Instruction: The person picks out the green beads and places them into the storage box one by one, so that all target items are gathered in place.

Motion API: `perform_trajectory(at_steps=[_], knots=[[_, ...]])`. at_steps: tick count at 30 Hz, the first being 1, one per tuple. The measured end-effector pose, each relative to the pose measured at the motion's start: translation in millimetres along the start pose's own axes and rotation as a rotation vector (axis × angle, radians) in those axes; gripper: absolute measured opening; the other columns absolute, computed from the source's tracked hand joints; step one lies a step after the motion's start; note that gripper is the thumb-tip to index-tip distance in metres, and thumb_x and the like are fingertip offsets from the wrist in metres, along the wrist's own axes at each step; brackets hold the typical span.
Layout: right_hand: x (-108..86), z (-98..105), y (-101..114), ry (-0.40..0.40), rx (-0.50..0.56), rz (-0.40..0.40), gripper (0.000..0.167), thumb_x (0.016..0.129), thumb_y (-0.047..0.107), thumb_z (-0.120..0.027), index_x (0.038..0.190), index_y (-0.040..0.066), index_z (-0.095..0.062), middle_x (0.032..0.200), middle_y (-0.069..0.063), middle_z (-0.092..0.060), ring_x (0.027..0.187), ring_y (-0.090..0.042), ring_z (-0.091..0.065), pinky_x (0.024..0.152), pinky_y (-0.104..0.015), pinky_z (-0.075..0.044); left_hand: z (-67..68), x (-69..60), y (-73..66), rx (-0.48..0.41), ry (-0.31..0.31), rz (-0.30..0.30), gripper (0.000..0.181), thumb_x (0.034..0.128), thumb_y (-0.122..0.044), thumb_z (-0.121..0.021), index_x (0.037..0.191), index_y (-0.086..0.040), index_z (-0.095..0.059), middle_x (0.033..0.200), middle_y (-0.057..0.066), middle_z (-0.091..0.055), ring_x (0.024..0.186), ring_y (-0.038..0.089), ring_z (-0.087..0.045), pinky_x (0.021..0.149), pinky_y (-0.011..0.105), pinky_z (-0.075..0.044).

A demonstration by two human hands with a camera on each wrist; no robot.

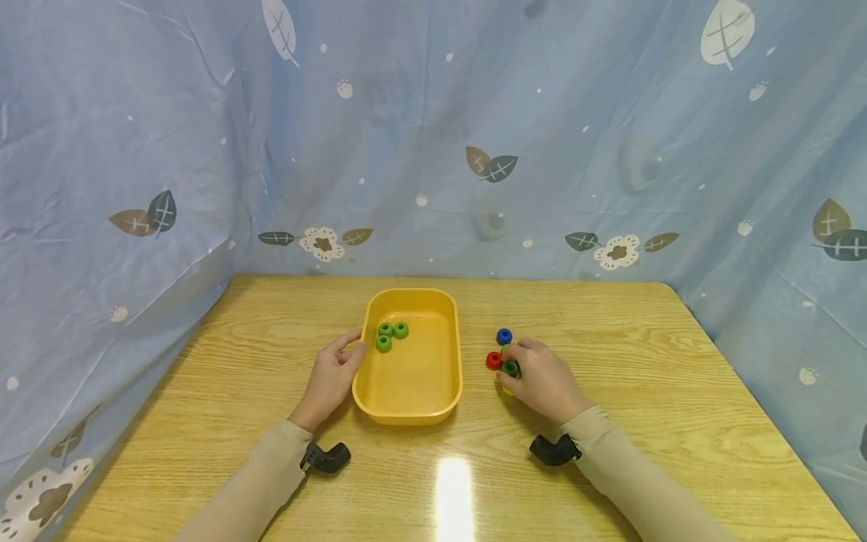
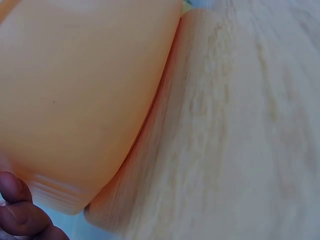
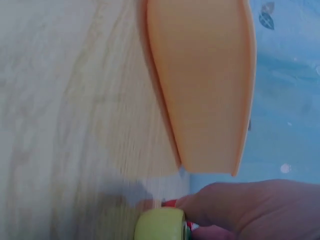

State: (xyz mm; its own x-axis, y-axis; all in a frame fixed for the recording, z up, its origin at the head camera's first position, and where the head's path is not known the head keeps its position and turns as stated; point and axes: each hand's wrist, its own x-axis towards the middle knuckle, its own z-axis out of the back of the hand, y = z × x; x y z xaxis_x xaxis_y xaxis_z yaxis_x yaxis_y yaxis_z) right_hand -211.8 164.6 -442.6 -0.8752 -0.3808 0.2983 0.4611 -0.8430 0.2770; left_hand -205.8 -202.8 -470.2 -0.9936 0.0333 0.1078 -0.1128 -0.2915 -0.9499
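A yellow-orange plastic bin stands on the table, with three green beads in its left part. My left hand touches the bin's left side near the rim; in the left wrist view its fingertips show beside the outer wall. To the right of the bin, my right hand pinches a dark green bead between thumb and fingers. Close around it are a red bead, a blue bead and a yellow bead, partly covered by the hand in the head view.
The wooden table carries the bin and the beads. A blue curtain with leaf prints hangs behind and along both sides. Black wrist mounts sit under both sleeves, and light glares off the table's front.
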Motion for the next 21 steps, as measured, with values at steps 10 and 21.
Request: perform_trajectory(at_steps=[10,21], knots=[[-2.9,-4.6,11.3,-0.042,-0.014,-0.017,0.019,0.084,0.013,-0.084,0.098,0.006,-0.074,0.092,-0.009,-0.065,0.061,-0.013,-0.049,0.050,-0.027,-0.043,0.7,0.8,0.3,0.011,-0.011,0.008,0.050,0.1104,-0.032,-0.054,0.151,-0.002,-0.051,0.108,0.027,-0.076,0.088,0.029,-0.077,0.071,0.024,-0.058],[-3.3,-8.4,9.0,-0.055,0.024,0.000,0.019,0.083,0.005,-0.083,0.099,0.006,-0.072,0.098,-0.010,-0.067,0.059,-0.011,-0.046,0.050,-0.027,-0.042,0.5,0.0,0.5,-0.001,0.001,0.001,0.050,0.1105,-0.031,-0.054,0.151,-0.002,-0.051,0.107,0.027,-0.076,0.089,0.031,-0.077,0.070,0.026,-0.059]])
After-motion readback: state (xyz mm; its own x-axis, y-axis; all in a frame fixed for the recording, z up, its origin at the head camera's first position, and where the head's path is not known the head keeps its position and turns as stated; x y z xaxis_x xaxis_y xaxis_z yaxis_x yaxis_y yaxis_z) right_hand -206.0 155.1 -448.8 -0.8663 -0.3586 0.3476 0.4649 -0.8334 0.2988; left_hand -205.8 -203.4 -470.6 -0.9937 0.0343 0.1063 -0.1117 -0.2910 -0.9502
